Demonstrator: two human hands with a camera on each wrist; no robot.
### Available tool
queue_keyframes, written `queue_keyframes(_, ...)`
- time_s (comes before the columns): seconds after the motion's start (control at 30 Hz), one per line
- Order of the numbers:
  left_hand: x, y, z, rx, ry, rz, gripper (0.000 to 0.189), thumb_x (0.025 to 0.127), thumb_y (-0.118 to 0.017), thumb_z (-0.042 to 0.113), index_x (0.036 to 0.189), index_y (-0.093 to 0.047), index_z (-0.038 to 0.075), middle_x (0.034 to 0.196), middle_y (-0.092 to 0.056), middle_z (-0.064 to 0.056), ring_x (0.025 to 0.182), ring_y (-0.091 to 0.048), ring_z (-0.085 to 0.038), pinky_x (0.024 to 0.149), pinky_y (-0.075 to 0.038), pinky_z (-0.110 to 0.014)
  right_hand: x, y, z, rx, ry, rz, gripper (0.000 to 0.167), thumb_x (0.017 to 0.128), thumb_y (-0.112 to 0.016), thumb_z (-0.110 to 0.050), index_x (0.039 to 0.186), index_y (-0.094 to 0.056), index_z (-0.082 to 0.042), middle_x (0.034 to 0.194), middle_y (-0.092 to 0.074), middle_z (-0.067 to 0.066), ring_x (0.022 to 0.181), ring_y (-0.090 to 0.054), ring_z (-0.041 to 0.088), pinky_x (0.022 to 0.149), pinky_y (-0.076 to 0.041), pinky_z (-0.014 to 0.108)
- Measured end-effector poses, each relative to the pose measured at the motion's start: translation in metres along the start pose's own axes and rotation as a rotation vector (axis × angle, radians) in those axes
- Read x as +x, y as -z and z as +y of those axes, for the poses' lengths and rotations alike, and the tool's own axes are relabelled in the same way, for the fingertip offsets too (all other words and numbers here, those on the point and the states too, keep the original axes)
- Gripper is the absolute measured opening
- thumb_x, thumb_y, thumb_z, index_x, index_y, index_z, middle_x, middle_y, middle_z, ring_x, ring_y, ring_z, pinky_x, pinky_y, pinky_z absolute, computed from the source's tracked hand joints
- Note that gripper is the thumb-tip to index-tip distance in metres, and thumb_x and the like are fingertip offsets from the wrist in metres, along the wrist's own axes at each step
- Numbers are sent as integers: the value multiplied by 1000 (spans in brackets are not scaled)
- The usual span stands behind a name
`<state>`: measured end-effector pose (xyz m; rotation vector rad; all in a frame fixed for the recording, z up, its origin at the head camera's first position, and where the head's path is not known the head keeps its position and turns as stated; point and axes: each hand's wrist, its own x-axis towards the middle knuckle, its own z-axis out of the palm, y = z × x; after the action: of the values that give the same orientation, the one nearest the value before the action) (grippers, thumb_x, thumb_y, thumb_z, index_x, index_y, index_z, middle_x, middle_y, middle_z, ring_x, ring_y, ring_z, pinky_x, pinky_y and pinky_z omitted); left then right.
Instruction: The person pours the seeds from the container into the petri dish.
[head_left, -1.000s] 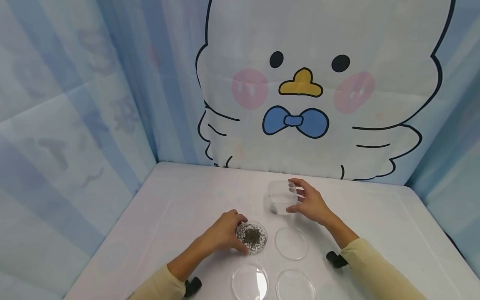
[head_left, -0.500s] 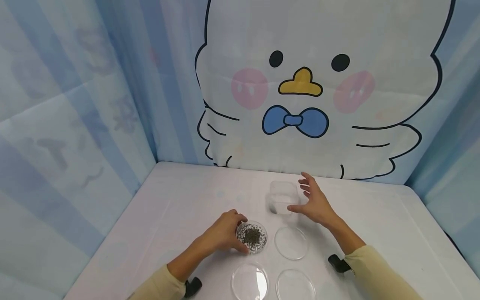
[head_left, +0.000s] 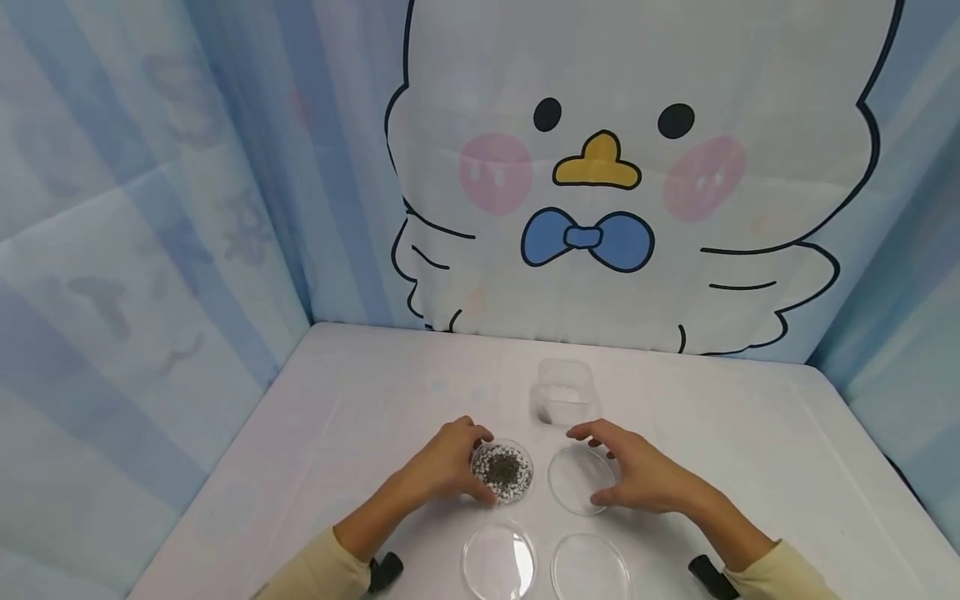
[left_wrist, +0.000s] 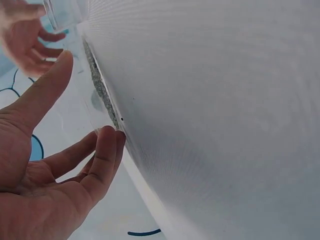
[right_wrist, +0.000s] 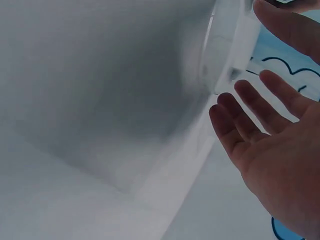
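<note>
My left hand (head_left: 448, 465) holds a round clear petri dish (head_left: 503, 472) from its left side, thumb at the near rim and fingers at the far rim. Dark grains are heaped in the middle of this dish over white specks. In the left wrist view the grains (left_wrist: 100, 82) show edge-on as a thin dark layer. To the right, my right hand (head_left: 637, 468) reaches over a clear petri dish (head_left: 576, 479), thumb and fingers spread around its right side. In the right wrist view the fingers (right_wrist: 231, 122) are apart below the rim of the dish (right_wrist: 218, 47).
A clear plastic box (head_left: 564, 392) stands behind the dishes, with a small dark patch at its lower left. Nearer the person lie two more clear round dishes, one on the left (head_left: 498, 562) and one on the right (head_left: 590, 568). A printed curtain backs the white table (head_left: 375, 375).
My right hand has let go of the clear box at the back and come nearer the person, to the clear dish on the right. The left hand stays at the dish of grains.
</note>
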<state>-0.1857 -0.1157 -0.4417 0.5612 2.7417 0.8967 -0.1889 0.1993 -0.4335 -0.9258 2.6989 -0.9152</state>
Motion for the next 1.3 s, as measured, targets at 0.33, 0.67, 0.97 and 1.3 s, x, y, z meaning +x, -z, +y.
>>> queue_keyframes(0.33,-1,-1,1,11,-13,9,77,63,-102,25,128,-68,0,108,-63,-11,98,-60,-24,86,-54,-41,-10,-13,18,-64,51,4,91,62,-96,-16,144,-55,-15,138,-62,3,123,-56,27,102,-48,42)
queue_keyframes(0.67,0,-2,-1,0,-17,8,77,63,-102,25,128,-68,-1,109,-63,-12,99,-60,-24,88,-54,-42,-12,-12,23,-28,45,15,94,65,-96,-18,147,-51,-15,140,-61,1,123,-58,27,103,-49,42)
queue_keyframes(0.97,-1,-1,0,-1,-18,14,77,62,-102,24,127,-68,-1,108,-63,-12,98,-60,-24,88,-55,-43,-18,-3,25,18,45,64,96,66,-97,-16,149,-49,-15,143,-60,4,122,-58,26,97,-52,39)
queue_keyframes(1.3,-1,1,3,-11,-7,9,77,62,-102,23,127,-68,-2,109,-63,-14,99,-60,-26,90,-55,-45,-25,11,25,127,71,138,96,71,-97,-15,152,-47,-23,146,-58,0,126,-58,23,98,-52,35)
